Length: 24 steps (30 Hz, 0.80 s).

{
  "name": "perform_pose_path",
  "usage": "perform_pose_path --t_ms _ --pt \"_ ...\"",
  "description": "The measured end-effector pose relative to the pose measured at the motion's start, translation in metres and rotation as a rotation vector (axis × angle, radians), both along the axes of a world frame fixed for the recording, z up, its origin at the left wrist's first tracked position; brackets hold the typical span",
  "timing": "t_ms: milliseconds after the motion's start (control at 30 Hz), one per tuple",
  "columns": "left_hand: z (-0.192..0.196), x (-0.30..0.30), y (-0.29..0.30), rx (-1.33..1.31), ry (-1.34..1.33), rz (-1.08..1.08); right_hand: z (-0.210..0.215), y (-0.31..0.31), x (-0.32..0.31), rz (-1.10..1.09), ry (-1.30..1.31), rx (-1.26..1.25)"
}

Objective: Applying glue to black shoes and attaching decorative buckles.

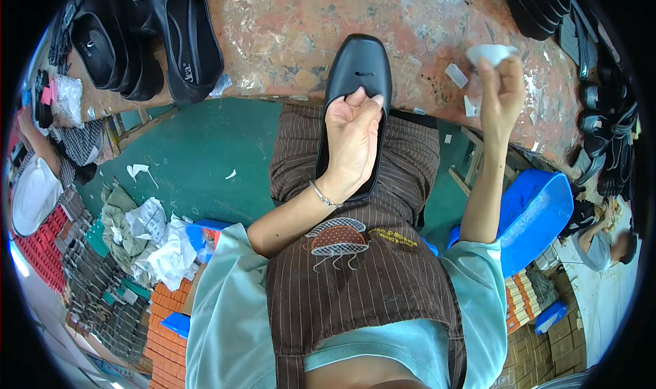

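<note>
A black square-toed slip-on shoe with a small slot across its upper rests between the table edge and my lap, toe pointing away from me. My left hand, with a bracelet at its wrist, grips the shoe at its opening, some fingers inside and the thumb toward the upper. To the right, over the table, my right hand pinches a soft white piece. Whether that is cloth, paper or foam I cannot tell. Just beside it, a small white block lies on the worn tabletop.
Black shoes stand in rows on the worn brown table at left, with more shoes at far right. A blue bin is by my right elbow. White bags lie on the green floor. Other people sit at both sides.
</note>
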<state>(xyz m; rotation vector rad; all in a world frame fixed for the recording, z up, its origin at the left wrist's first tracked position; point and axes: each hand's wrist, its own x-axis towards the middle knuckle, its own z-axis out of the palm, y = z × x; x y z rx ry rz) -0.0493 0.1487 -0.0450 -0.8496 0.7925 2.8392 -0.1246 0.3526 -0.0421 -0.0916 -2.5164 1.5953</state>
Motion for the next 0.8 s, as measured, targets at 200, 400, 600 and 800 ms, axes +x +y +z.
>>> perform_pose_path --t_ms 200,400,600,800 --pt "0.004 0.002 -0.003 0.000 -0.034 -0.006 -0.019 0.024 -0.016 -0.202 0.099 0.433" --pt "0.001 0.004 -0.007 0.145 -0.016 0.071 0.002 -0.007 0.013 -0.635 0.387 0.603" --pt "0.001 0.001 -0.010 0.187 -0.149 0.100 0.011 -0.101 -0.062 -0.075 0.355 0.457" --pt "0.002 0.000 -0.003 0.217 -0.155 0.113 -0.011 -0.109 -0.130 -0.093 0.155 0.689"
